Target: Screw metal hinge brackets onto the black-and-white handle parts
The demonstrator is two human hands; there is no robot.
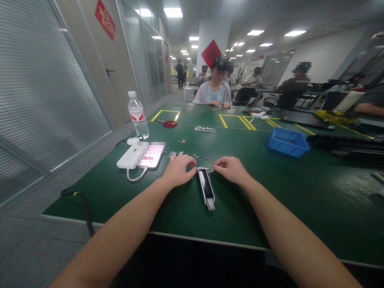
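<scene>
A long, narrow white piece with a dark inset lies on the green table, a pale metal-looking block at its near end. At its far end, my left hand curls in from the left, thumb and forefinger close together at the corner. My right hand pinches from the other side, beside a thin, light rod-like part lying across that end. Whatever sits between the fingertips of either hand is too small to make out. Just beyond are small ring-like parts and flat metal pieces.
On the left stand a water bottle, a white power bank and a phone. Red-handled scissors and thin white strips lie farther back. A blue bin is to the right. Another person sits opposite.
</scene>
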